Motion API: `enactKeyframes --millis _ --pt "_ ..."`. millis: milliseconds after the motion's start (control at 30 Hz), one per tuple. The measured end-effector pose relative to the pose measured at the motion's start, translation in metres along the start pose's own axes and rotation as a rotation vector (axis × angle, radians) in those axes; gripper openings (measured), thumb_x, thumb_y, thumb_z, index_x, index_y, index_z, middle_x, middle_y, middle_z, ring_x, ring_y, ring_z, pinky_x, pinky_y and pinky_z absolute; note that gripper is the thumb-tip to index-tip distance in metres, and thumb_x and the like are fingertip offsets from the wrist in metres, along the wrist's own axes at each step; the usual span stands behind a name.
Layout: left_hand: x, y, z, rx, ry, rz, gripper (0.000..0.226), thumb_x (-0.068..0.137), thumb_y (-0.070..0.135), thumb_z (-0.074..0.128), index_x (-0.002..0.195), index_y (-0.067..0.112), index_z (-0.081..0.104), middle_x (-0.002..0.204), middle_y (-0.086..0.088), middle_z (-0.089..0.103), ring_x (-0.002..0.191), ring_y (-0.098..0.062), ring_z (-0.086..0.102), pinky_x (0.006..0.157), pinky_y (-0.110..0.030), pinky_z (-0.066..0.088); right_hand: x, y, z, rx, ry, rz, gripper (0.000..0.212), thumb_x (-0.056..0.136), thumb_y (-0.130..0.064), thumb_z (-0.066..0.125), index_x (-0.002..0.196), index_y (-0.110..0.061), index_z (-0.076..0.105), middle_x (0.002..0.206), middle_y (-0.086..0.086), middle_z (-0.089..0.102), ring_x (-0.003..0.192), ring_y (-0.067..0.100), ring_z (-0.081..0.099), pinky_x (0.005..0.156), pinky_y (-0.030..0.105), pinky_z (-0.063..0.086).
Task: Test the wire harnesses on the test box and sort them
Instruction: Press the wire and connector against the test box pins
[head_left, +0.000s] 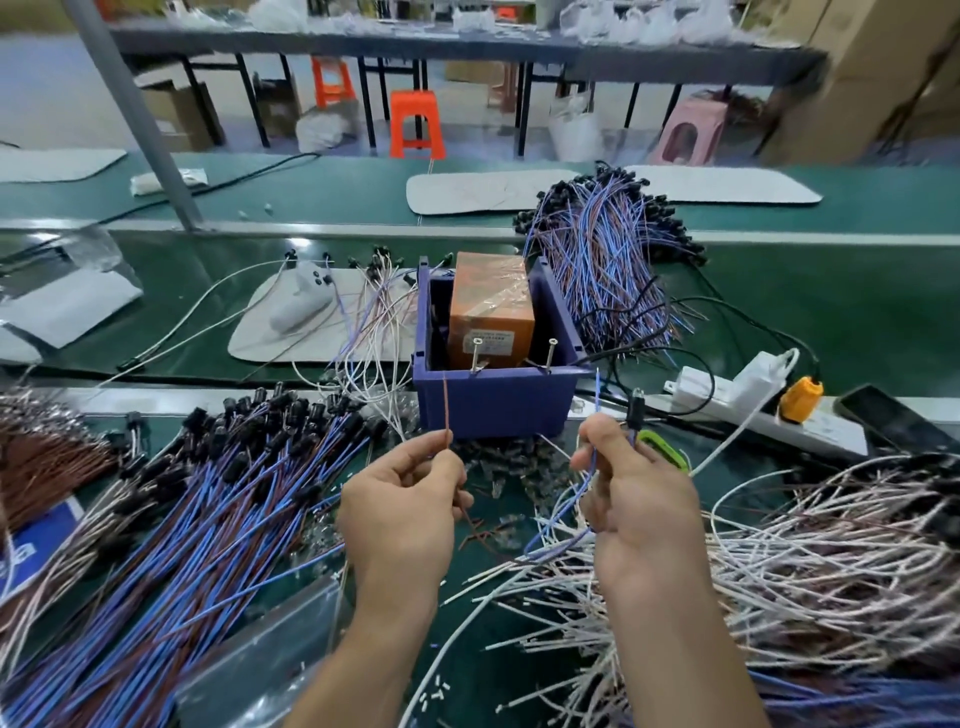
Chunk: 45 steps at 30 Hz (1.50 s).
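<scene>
While both wire tips are short of the pins, we're holding one harness just in front of the blue bin (493, 410). Our left hand (405, 514) pinches the brown wire (446, 410) between thumb and forefinger. Its tip is upright at the bin's front wall, below the left pin (477, 354) and not touching it. Our right hand (639, 504) pinches the blue wire (597, 400), tip upright off the bin's front-right corner, apart from the right pin (550, 353). A black-sleeved end (634, 413) stands up from the same hand, just beside the blue wire. The orange box (491, 312) sits inside the bin, both pins at the front rim. The blue-brown pile (208, 493) is on the desk (779, 312) front-left of the bin, with a second bundle (608, 249) behind-right. The white wire pile (831, 545) is front-right and the power strip (753, 410) right of the bin.
</scene>
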<state>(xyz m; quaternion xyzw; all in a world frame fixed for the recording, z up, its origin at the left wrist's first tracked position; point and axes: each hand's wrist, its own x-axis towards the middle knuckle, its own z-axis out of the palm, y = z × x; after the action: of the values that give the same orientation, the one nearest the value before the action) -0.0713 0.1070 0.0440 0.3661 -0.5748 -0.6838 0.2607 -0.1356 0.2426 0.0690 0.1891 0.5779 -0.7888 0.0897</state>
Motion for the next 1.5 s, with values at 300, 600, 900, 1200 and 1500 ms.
enactKeyframes --millis 300,600,900,1200,1500 --pt "0.01 -0.001 0.004 0.07 -0.05 0.031 0.025 0.085 0.005 0.073 0.088 0.028 0.082 0.067 -0.005 0.075 0.052 -0.016 0.066 0.048 -0.02 0.05 0.013 0.005 -0.002 0.012 0.005 0.018 0.016 0.088 -0.021 0.077 0.075 -0.014 0.072 0.055 0.001 0.06 0.041 0.011 0.025 0.039 0.021 0.022" --pt "0.017 0.004 0.006 0.045 -0.09 0.033 0.029 0.085 0.0 0.071 0.086 0.026 0.083 0.067 -0.006 0.075 0.05 -0.016 0.063 0.049 -0.018 0.049 0.015 0.011 -0.001 0.008 0.007 0.018 0.032 0.088 -0.02 0.078 0.057 -0.016 0.07 0.055 0.003 0.06 0.041 0.012 0.027 0.036 0.019 0.024" --pt "0.018 0.006 0.004 0.132 -0.147 0.064 0.034 0.085 0.009 0.073 0.087 0.042 0.082 0.067 -0.003 0.076 0.053 -0.015 0.067 0.058 -0.03 0.055 0.023 0.008 0.006 -0.024 0.013 -0.041 0.03 0.088 -0.021 0.078 0.06 -0.016 0.068 0.053 0.0 0.06 0.04 0.009 0.034 0.045 0.022 0.03" --pt "0.017 0.005 0.006 0.159 -0.162 0.082 0.034 0.084 0.012 0.073 0.088 0.045 0.081 0.068 -0.001 0.076 0.054 -0.016 0.068 0.06 -0.031 0.056 0.029 0.012 0.024 -0.103 0.009 -0.218 0.031 0.088 -0.009 0.077 0.059 -0.01 0.066 0.043 -0.005 0.055 0.042 0.004 0.048 0.045 0.007 0.04" --pt "0.018 0.005 0.004 0.145 -0.174 0.085 0.037 0.086 0.007 0.072 0.088 0.042 0.081 0.069 -0.002 0.077 0.055 -0.017 0.069 0.054 -0.021 0.052 0.031 0.012 0.024 -0.153 -0.026 -0.194 0.025 0.087 -0.008 0.077 0.063 -0.012 0.07 0.044 -0.004 0.055 0.041 0.004 0.047 0.045 0.008 0.041"
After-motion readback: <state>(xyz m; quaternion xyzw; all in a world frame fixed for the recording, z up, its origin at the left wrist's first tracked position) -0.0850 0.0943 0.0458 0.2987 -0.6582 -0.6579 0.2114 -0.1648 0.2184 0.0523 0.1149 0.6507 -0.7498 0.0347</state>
